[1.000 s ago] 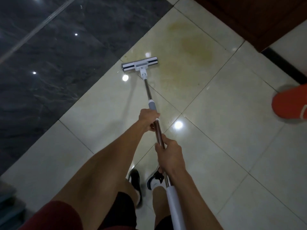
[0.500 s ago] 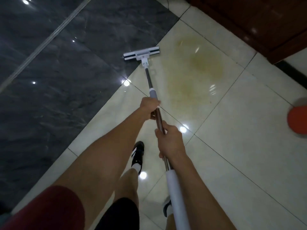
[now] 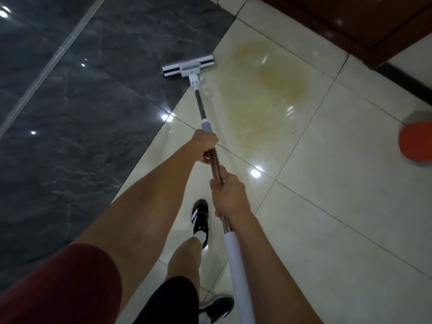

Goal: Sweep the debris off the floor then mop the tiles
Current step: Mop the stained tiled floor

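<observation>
Gripping the mop (image 3: 211, 141), both hands, left (image 3: 205, 146) ahead of right (image 3: 230, 195), wrap fingers around its pole, head just left of the stain (image 3: 268, 90).

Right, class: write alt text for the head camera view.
Both hands, left hand ahead of right hand, grip a mop handle; the mop head straddles the dark and cream tiles, beside a yellowish stain.

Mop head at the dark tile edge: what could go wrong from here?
The mop head sits left of the yellowish stain, so the stroke may miss it or smear it wider. The cream tiles look glossy, perhaps wet, near the forward shoe: a slip risk. The orange object could be bumped on a rightward sweep.
</observation>
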Demonstrator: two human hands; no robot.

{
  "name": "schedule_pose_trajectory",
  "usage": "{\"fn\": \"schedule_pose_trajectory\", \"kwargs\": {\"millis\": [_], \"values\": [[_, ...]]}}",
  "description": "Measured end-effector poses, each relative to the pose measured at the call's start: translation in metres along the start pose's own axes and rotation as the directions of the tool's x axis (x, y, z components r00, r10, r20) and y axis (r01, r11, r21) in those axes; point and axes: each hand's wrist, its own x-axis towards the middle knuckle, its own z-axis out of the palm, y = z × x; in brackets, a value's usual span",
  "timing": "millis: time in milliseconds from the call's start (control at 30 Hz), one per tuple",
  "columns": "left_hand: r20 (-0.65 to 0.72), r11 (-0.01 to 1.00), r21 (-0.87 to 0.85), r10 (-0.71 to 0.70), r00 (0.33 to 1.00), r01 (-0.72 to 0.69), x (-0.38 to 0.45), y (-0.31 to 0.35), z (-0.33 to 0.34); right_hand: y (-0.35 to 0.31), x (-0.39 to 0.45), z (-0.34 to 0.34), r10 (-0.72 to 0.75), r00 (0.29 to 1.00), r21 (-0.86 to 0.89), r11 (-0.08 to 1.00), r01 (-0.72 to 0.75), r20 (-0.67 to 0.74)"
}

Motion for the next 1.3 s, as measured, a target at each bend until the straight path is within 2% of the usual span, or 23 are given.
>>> {"fn": "schedule_pose_trajectory", "kwargs": {"millis": [233,533,733,933,1100,1300], "values": [[0.101,0.993,0.12,-0.034,0.994,0.022,-0.06,-0.094,0.073,0.107,-0.087,0.007,0.056,0.998,0.065,0.996,-0.054,-0.041],[0.206,0.97,0.24,-0.02,0.978,-0.031,-0.163,-0.235,0.172,0.263,-0.216,0.016,0.148,0.986,0.149,0.98,-0.135,-0.079],[0.269,0.96,0.271,-0.002,0.963,-0.074,-0.214,-0.301,0.215,0.324,-0.283,0.019,0.178,0.979,0.18,0.971,-0.157,-0.104],[0.254,0.972,0.212,0.041,0.966,-0.097,-0.209,-0.293,0.215,0.32,-0.27,0.015,0.15,0.974,0.193,0.974,-0.116,-0.172],[0.247,0.976,0.196,0.04,0.968,-0.09,-0.188,-0.262,0.204,0.29,-0.243,0.006,0.148,0.977,0.169,0.978,-0.121,-0.154],[0.248,0.976,0.191,0.058,0.967,-0.107,-0.149,-0.188,0.192,0.235,-0.184,-0.017,0.171,0.976,0.254,0.958,-0.132,-0.137]]}}
